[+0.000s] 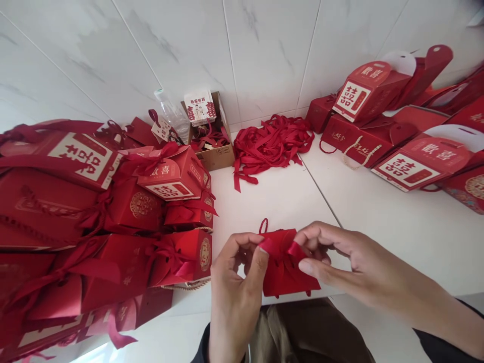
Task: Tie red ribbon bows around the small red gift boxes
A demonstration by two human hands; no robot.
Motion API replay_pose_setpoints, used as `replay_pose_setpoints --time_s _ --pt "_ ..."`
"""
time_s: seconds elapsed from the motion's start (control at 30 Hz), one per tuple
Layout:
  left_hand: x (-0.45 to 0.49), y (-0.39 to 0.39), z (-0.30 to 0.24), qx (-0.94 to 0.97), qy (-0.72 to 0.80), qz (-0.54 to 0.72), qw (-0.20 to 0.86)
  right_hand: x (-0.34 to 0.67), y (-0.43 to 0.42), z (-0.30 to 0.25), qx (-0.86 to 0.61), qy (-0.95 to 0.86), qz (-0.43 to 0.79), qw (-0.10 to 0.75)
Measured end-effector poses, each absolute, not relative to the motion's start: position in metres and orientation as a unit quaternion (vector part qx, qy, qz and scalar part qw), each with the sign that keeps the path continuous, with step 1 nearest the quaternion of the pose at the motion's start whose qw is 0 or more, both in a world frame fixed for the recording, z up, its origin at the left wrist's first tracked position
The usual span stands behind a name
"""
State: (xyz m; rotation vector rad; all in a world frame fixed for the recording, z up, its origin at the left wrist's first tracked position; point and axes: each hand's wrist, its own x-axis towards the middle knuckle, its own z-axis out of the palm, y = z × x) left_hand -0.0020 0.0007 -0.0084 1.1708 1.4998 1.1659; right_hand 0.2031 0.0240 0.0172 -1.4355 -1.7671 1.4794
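A small red gift box (285,275) stands at the near edge of the white table (378,217), with a red ribbon (282,248) across its top. My left hand (236,282) pinches one loop of that ribbon between thumb and forefinger. My right hand (333,257) pinches the other loop just to the right. Both hands sit close together above the box.
Finished red boxes tied with bows (113,227) pile up at the left. A heap of loose red ribbons (270,143) lies at the back, beside a cardboard carton (215,151) holding tags. Larger red boxes with handles (397,136) crowd the right.
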Motion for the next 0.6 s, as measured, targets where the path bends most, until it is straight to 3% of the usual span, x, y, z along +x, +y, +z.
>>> replay_pose_setpoints --time_s 0.23,0.4,0.6 --pt "0.001 0.010 -0.007 0.560 0.590 0.443 0.377 0.184 0.028 0.015 -0.480 -0.660 0.501 0.287" --pt "-0.001 0.008 -0.008 0.573 0.533 0.430 0.450 0.183 0.032 0.019 -0.498 -0.685 0.443 0.294" --pt "0.003 0.002 -0.007 0.613 0.562 0.400 0.385 0.183 0.033 0.018 -0.516 -0.678 0.432 0.295"
